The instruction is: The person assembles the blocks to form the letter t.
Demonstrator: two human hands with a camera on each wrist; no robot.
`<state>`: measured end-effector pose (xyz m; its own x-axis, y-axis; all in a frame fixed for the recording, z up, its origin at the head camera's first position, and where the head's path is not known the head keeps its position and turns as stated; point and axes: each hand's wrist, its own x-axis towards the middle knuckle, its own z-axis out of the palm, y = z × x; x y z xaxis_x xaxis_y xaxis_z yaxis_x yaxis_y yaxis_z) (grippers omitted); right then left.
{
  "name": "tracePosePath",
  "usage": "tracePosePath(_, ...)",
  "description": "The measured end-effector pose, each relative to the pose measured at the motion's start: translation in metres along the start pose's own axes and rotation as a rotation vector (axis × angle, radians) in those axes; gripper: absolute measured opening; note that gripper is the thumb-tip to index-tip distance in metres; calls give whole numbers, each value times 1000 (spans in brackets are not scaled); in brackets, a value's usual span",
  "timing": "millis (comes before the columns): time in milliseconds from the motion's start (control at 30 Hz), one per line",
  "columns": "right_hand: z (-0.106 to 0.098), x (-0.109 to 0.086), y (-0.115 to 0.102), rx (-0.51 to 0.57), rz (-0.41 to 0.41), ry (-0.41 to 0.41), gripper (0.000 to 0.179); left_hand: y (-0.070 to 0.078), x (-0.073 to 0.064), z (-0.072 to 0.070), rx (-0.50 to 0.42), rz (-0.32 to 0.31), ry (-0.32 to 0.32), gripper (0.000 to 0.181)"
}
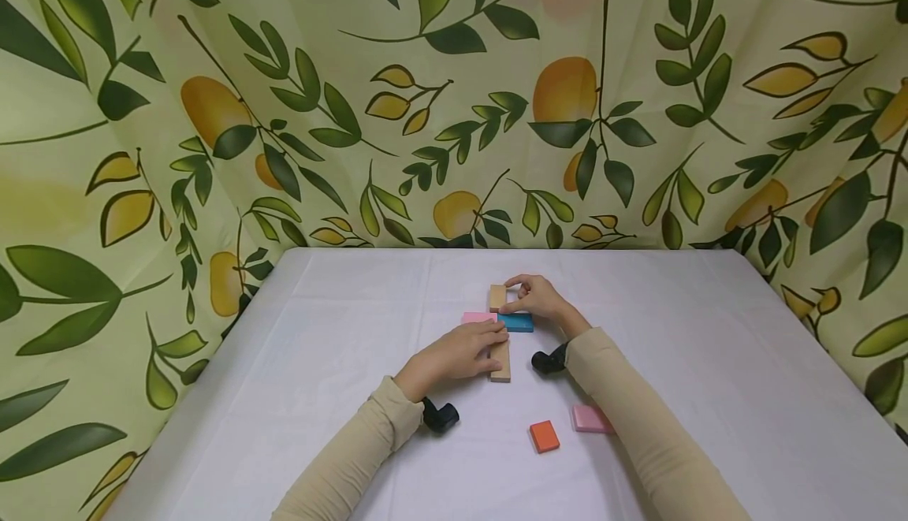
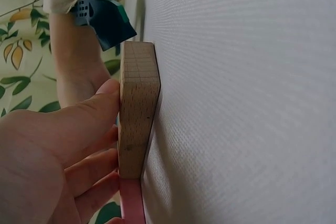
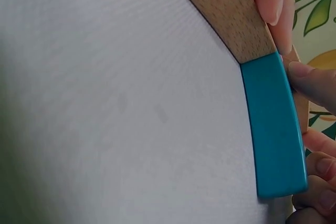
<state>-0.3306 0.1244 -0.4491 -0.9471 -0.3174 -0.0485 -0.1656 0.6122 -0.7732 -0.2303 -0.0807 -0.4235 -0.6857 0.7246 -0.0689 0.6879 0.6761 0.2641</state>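
Four blocks form a cross on the white cloth: a far wooden block (image 1: 498, 297), a near wooden block (image 1: 500, 367), a pink block (image 1: 478, 318) to the left and a blue block (image 1: 520, 322) to the right. My right hand (image 1: 541, 298) pinches the far wooden block, index finger at its far end and thumb at its near end. My left hand (image 1: 461, 350) rests on the near wooden block, thumb and fingertips along its upper surface. In the right wrist view, the blue block (image 3: 275, 129) meets the near wooden block (image 3: 226, 14) end to side.
An orange square block (image 1: 545, 437) lies nearer on the cloth. Right of it, a loose pink block (image 1: 591, 419) is partly hidden by the right sleeve (image 1: 653, 418). Black wrist cameras sit below both wrists. A leaf-patterned curtain (image 1: 426, 150) stands behind the table.
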Motion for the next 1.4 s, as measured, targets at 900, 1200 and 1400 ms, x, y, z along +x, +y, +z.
tracePosePath(900, -1, -1, 0, 3, 20, -76, 63, -1, -1, 1, -13, -3, -4, 53)
tracePosePath(1200, -1, 0, 0, -37, 27, -68, 57, -1, -1, 2, -10, -6, -6, 53)
tracePosePath(1400, 0, 2, 1, -42, 37, -70, 57, 0, -1, 1, 9, -23, -17, 54)
